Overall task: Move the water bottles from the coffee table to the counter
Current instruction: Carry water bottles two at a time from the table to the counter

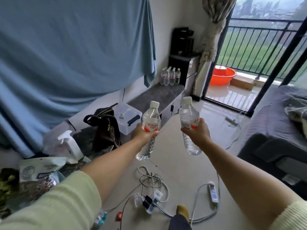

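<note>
Water bottles ride one per hand, the left hand (146, 132) wrapped round one bottle (148, 130) and the right hand (196, 131) round the other bottle (189, 125), both mid-body grips held out over the floor toward the table (159, 95), where a cluster (170, 76) stands at its far end.

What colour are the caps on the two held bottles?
White, on both bottles, in the head view.

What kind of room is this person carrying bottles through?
Most likely the living room of a flat. A grey sofa stands on the right, a low counter runs along the wall, and a glass door opens onto a railed balcony. Each hand holds a water bottle.
</note>
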